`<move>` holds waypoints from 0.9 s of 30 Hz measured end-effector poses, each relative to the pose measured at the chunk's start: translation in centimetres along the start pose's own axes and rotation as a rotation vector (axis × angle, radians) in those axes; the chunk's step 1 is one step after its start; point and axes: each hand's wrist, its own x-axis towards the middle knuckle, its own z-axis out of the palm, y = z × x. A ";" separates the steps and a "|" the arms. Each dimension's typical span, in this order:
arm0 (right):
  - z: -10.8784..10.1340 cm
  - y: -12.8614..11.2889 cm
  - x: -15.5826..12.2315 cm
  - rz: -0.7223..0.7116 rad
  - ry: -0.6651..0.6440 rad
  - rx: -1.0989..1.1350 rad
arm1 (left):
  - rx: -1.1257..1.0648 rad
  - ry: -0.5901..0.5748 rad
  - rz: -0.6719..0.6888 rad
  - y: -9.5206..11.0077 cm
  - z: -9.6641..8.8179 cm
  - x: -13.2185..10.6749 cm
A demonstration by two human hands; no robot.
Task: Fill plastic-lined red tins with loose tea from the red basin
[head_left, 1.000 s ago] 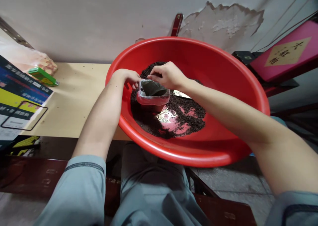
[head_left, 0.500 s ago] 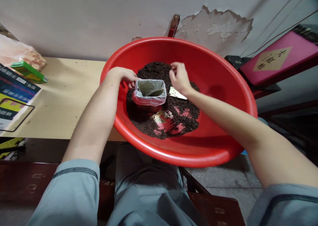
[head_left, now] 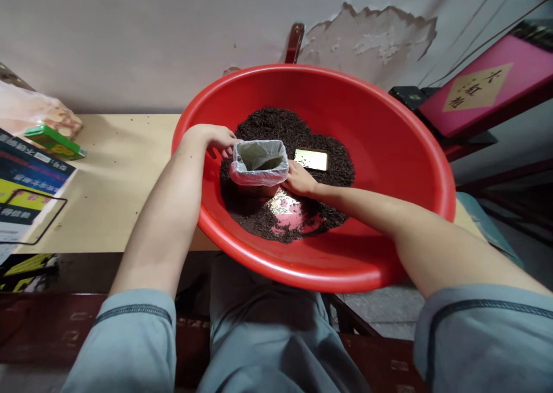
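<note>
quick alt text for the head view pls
A left hand and right hand touch opposite sides of a plastic-lined box in a big red tub. Dark loose flakes lie around the box; the tub sits on a pale table.

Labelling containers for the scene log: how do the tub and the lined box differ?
The tub is wide and rounded; the lined box is far smaller and roughly rectangular.
The tub's red wall is bare; the box has a translucent liner folded over its rim.
The tub holds loose dark bits; none fill the box's mouth.
Both are open at the top.
</note>
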 end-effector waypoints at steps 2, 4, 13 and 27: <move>0.0 -0.2 -0.2 -0.020 -0.011 0.002 | -0.008 0.000 -0.004 -0.1 0.0 0.0; 0.1 -0.6 -0.4 -0.011 -0.013 -0.012 | -0.007 0.004 -0.008 -0.2 -0.1 0.0; -1.4 -2.4 -0.6 0.061 -0.109 -0.127 | 0.015 0.005 0.031 -0.5 -0.1 0.2; -6.3 -1.0 1.4 0.070 -0.335 -0.207 | 0.004 0.050 0.002 -0.4 0.1 -0.1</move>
